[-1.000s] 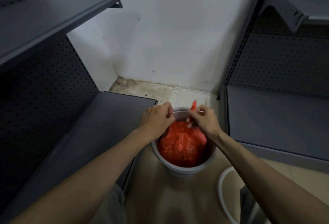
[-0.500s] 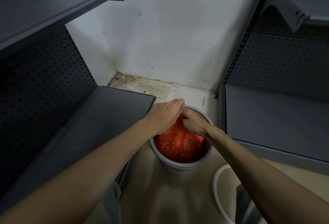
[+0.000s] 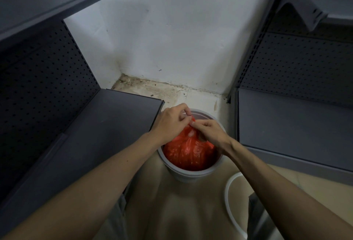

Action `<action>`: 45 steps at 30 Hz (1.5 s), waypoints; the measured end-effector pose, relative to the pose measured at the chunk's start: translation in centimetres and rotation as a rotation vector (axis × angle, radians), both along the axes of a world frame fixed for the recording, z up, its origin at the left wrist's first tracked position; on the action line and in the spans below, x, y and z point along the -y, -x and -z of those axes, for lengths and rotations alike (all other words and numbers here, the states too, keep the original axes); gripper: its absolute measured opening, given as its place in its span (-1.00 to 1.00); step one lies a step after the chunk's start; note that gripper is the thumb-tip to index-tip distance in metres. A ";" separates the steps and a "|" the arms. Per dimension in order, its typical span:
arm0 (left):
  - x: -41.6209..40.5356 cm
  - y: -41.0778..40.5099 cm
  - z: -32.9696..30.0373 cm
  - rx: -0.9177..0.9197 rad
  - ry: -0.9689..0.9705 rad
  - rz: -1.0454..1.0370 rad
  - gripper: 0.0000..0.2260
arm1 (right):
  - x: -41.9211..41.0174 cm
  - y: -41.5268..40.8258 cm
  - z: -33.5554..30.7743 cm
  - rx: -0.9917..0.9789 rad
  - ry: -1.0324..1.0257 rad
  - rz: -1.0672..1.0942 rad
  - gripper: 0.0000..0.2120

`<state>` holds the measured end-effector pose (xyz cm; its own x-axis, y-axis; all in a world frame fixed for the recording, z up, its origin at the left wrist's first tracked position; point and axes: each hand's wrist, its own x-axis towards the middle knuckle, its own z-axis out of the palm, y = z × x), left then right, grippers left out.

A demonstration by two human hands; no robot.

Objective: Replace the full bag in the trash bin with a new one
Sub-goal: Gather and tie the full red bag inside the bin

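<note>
Both hands, left hand (image 3: 172, 120) and right hand (image 3: 211, 132), pinch the red bag's (image 3: 188, 153) gathered top (at its 12 o'clock edge) inside the grey bin (image 3: 188, 175).

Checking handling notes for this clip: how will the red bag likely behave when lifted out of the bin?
The red bag looks thin and crinkled, so probably floppy, sagging below the grip. It bulges and fills the bin, so it may drag against the wall. Both hands, left hand and right hand, pinch its gathered top.
</note>
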<state>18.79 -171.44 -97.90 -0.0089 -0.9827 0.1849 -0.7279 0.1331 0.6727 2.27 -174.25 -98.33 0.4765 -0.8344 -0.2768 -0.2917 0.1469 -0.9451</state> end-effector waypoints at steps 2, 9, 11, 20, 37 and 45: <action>-0.4 0.0 1.1 -0.182 -0.118 -0.043 -0.88 | 0.0 0.3 0.1 0.000 -0.015 0.075 -0.67; -0.8 0.7 4.9 -0.284 -0.341 0.023 -0.73 | -0.2 1.6 0.4 -0.003 -0.027 0.067 -0.68; -0.6 1.1 5.4 -0.245 -0.343 0.014 -0.78 | -0.1 2.1 0.5 0.014 -0.029 0.031 -0.70; 1.2 0.4 5.0 -0.068 -0.345 0.028 -0.85 | 0.1 3.3 2.4 -0.130 0.127 -0.120 -0.87; 1.3 2.4 3.9 0.257 -0.308 -0.042 -0.64 | -1.1 2.4 4.1 -0.763 0.882 -0.084 -0.76; 0.8 2.4 4.0 -0.003 -0.393 -0.130 -0.70 | -1.4 2.1 3.9 -0.661 0.862 -0.069 -0.77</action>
